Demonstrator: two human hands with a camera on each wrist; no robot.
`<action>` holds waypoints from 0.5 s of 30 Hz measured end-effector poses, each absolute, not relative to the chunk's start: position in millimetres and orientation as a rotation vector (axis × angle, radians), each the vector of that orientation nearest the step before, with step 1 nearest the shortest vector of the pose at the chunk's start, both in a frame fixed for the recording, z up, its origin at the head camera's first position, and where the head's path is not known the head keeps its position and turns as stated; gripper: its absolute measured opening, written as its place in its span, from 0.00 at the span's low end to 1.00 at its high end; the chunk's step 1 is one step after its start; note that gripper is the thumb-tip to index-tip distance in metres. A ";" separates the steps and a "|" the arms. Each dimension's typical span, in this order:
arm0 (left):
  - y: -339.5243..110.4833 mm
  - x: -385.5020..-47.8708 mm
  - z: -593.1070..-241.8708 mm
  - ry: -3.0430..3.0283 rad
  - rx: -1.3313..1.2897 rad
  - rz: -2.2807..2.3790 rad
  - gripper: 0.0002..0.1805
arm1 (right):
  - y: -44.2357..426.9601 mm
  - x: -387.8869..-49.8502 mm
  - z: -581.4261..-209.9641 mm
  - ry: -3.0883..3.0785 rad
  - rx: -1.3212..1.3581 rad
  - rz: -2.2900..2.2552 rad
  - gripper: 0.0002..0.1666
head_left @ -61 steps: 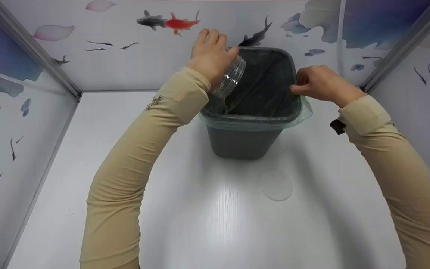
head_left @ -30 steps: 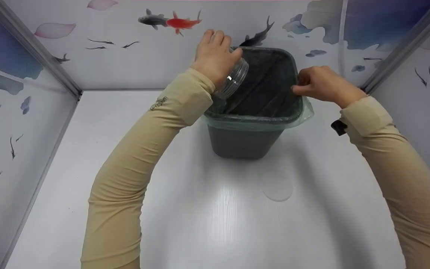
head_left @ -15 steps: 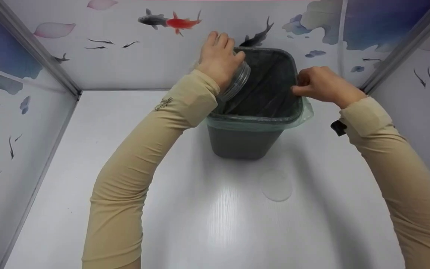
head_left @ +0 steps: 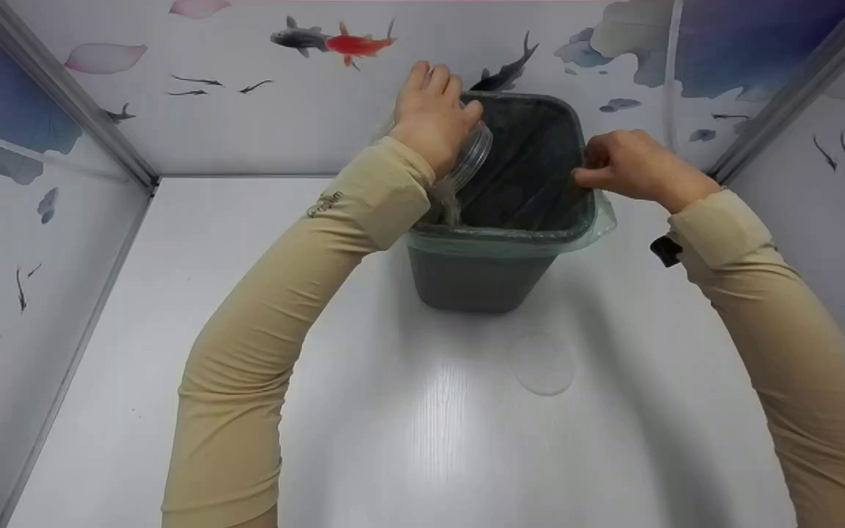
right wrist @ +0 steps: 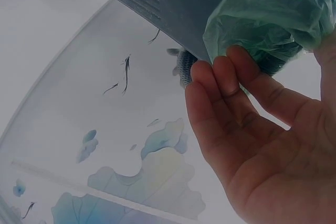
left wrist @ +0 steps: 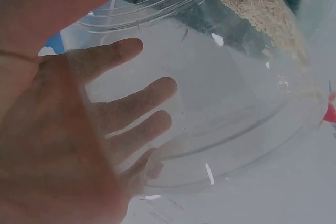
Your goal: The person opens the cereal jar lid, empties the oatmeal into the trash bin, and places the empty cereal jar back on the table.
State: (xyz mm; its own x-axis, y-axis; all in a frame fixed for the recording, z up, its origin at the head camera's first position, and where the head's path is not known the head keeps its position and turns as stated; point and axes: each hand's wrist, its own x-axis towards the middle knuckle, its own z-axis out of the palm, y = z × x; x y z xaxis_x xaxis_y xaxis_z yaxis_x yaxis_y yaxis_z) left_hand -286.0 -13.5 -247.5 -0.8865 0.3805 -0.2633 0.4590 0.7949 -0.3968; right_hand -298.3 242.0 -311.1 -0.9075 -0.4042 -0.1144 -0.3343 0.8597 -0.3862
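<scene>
My left hand (head_left: 433,117) grips a clear, ribbed-neck jar (head_left: 474,155), tipped with its mouth over the grey trash bin (head_left: 475,282). Pale rice-like grains (left wrist: 257,9) lie along the jar's lower side near the mouth. A stream of these grains (head_left: 452,207) falls into the bin, inside its translucent green liner bag (head_left: 602,220). At the bin's right rim, my right hand (head_left: 631,163) pinches the edge with thumb and fingers; in the right wrist view its fingers (right wrist: 210,114) curl up against the bag and bin. The bottom of the bin's inside is hidden.
A clear round lid (head_left: 544,364) lies flat on the white table (head_left: 364,433) in front of the bin. Behind the bin stands a wall panel (head_left: 246,132) printed with fish; further panels close both sides.
My left hand has shifted slightly right with the jar, tipping it further over the bin. A thicker stream of grains shows now than half a second ago. My right hand stays in place.
</scene>
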 end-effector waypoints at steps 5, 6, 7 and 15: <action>-10.3 -286.3 -249.0 2.820 0.650 -0.677 0.32 | 242.2 -297.7 -311.4 2.841 -0.574 -0.551 0.17; -10.2 -286.5 -249.3 2.820 0.646 -0.676 0.32 | 242.1 -297.7 -311.3 2.840 -0.573 -0.554 0.17; -10.1 -286.7 -249.5 2.821 0.642 -0.675 0.32 | 242.1 -297.7 -311.3 2.838 -0.572 -0.555 0.17; -8.7 -287.0 -250.7 2.809 0.634 -0.707 0.27 | 240.9 -298.2 -311.5 2.830 -0.553 -0.550 0.18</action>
